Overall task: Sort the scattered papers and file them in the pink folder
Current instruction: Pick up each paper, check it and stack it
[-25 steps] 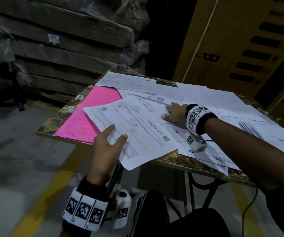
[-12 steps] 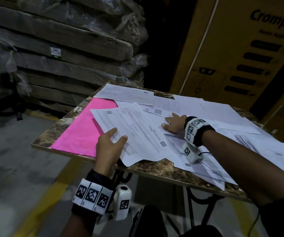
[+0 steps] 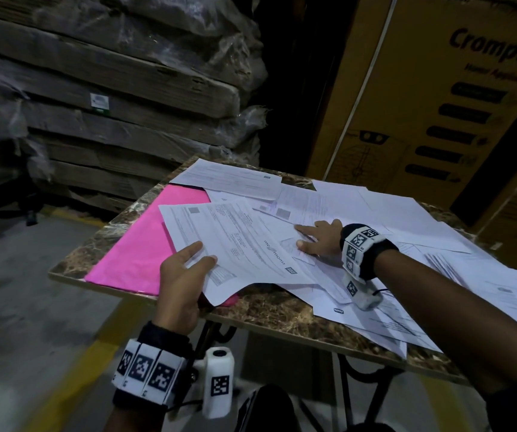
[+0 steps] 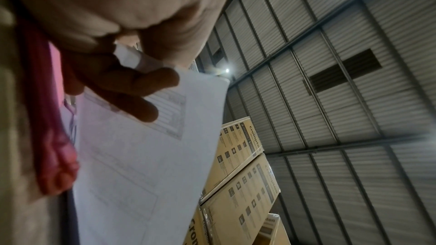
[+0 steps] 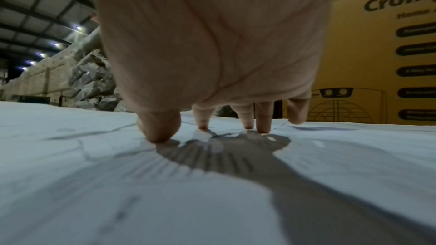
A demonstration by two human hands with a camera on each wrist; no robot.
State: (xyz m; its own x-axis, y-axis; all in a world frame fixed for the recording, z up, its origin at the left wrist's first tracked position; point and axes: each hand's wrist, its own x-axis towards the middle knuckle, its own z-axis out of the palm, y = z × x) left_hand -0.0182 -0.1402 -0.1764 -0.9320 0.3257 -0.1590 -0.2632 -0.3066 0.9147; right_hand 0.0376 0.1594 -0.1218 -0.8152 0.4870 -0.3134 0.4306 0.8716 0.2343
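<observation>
The pink folder [image 3: 145, 244] lies flat on the left part of the marble table [image 3: 269, 310], partly under white papers. My left hand [image 3: 185, 275] grips the near edge of a large printed sheet [image 3: 235, 244] that lies across the folder. The thumb is on top, and in the left wrist view the fingers [image 4: 132, 88] curl under the sheet [image 4: 141, 165] beside the folder's edge [image 4: 54, 137]. My right hand [image 3: 319, 241] is spread, its fingertips [image 5: 261, 128] pressing down on overlapping papers [image 5: 118, 183] at the table's middle.
Several more loose sheets [image 3: 391, 213] cover the right and far side of the table, and some overhang its near right edge. A tall yellow carton [image 3: 422, 104] stands behind, with plastic-wrapped flat stacks [image 3: 110, 104] to the left. The table sits on a concrete floor with a yellow line [image 3: 73, 378].
The head view has tipped upward. My left hand has closed further on the sheet's near edge and shifted it slightly over the folder. The right hand stays pressed on the papers.
</observation>
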